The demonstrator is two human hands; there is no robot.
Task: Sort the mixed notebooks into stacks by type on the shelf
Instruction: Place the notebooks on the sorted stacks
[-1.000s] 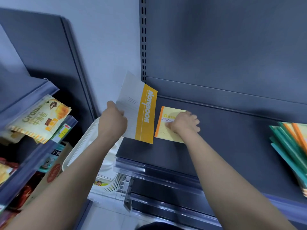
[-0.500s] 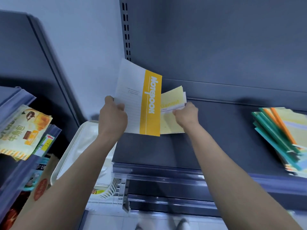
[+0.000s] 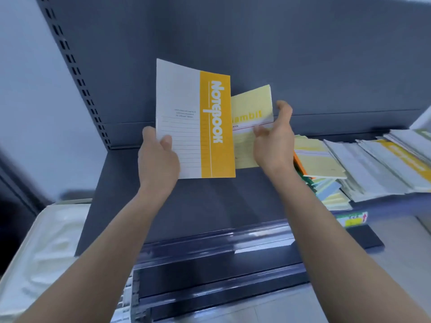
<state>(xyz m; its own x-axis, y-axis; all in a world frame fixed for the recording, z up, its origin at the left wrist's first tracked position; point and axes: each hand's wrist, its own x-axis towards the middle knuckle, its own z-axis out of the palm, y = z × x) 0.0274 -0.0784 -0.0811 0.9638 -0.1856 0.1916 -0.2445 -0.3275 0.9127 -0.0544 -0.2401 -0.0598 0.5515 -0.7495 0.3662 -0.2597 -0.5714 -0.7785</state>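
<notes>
Head view shows two notebooks held up over the dark shelf [image 3: 186, 206]: the left hand [image 3: 158, 159] grips with closed fingers the lower left corner of the white and yellow notebook [image 3: 198, 122], and the right hand [image 3: 272, 145] pinches the pale yellow notebook [image 3: 251, 108], partly hidden behind it. Just beside the right wrist lies a mixed pile [image 3: 326, 164], then spread white notebooks [image 3: 384, 164] reaching the front rail near a price label [image 3: 353, 219]. Open shelf surface lies under the hands, between this pile and the slotted upright [image 3: 77, 78] at the left, with a white tray [image 3: 46, 241] beyond the left edge.
</notes>
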